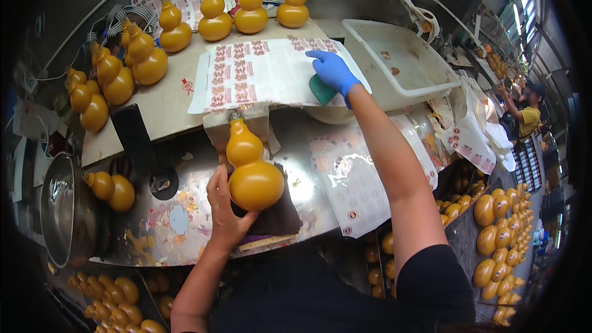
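My bare left hand grips the lower bulb of a yellow gourd-shaped bottle, thumb beneath it and fingers along its left side. The bottle lies on a dark pad, its neck pointing away from me toward a pale block. My right hand, in a blue glove, is over a white sheet of reddish stickers. Its index finger stretches out onto the sheet. A flat green piece like a scraper is held under the palm, partly hidden by it.
Gourd bottles line the raised board's back and left. A white tray stands at right, a metal bowl at left. A dark upright plate rises near the board. Crates of gourds flank me; a person is far right.
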Demonstrator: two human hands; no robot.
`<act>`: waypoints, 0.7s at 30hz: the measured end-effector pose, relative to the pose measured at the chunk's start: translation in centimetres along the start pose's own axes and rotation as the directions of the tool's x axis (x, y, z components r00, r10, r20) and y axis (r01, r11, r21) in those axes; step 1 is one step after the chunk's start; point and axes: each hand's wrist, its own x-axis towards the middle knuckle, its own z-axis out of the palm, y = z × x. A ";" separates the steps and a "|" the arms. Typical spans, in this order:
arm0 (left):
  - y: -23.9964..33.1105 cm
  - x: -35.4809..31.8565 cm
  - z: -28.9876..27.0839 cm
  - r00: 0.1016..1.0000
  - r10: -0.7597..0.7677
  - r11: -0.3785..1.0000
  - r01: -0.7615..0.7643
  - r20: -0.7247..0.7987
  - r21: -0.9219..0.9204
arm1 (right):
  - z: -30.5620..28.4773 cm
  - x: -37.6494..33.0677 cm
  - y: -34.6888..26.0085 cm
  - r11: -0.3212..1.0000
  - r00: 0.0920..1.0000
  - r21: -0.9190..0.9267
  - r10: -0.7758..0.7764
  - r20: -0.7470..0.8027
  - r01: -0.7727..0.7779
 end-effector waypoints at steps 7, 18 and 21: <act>-0.1 -0.1 0.1 0.995 -0.054 0.995 0.060 0.089 -0.076 | 0.5 5.3 -1.4 0.876 0.978 -0.456 0.203 0.055 -0.156; -0.1 0.0 0.4 0.993 -0.093 0.987 0.102 0.070 -0.128 | -1.3 -10.5 -3.5 0.977 0.971 -0.155 -0.114 0.210 0.148; -0.3 -0.2 0.4 0.995 -0.080 0.989 0.086 0.053 -0.123 | -3.4 -11.8 -7.0 0.970 0.979 -0.242 0.046 0.197 0.003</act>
